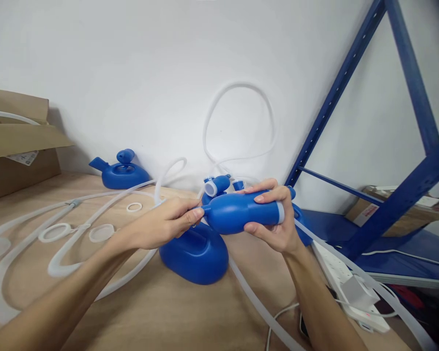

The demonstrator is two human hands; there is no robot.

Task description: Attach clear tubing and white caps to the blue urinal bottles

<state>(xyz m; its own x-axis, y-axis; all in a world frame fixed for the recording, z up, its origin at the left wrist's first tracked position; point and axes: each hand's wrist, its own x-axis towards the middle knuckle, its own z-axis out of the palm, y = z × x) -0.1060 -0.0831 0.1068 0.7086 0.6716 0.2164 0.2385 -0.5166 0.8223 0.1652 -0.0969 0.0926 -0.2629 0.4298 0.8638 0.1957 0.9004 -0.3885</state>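
Note:
A blue bottle-shaped part (230, 213) with a white rim at its right end is held sideways in the air. My right hand (274, 212) is wrapped round its wide right end. The fingers of my left hand (181, 219) pinch at its narrow left tip; whether a tube end is between them is hard to tell. Below it, a blue rounded container (195, 256) rests on the wooden table (161, 317). Just behind the held part lies a smaller blue piece with a white ring (217, 185).
Another blue container (124, 175) stands at the back left, near a cardboard box (22, 165). White tubes (106, 209) and a white ring (134, 207) lie on the left. At the right are a power strip (344, 273) and a blue metal rack (332, 92).

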